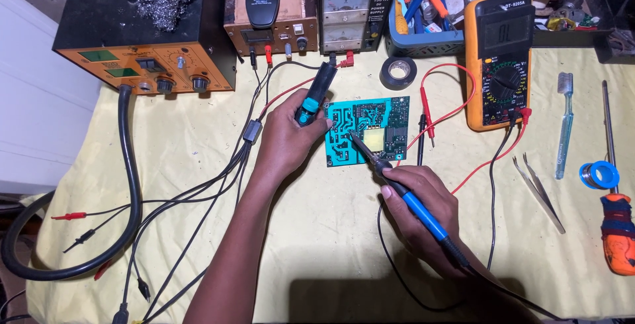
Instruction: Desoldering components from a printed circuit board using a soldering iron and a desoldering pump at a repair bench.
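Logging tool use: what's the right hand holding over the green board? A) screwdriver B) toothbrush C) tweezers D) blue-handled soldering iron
D: the right hand grips a blue-handled soldering iron with its tip on the green circuit board; the tweezers lie untouched on the cloth.

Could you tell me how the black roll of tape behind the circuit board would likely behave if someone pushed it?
The black roll of tape lies flat on the yellow cloth, so it would probably slide, not roll. It looks stiff and fairly light. Set on edge, its round shape would likely roll.
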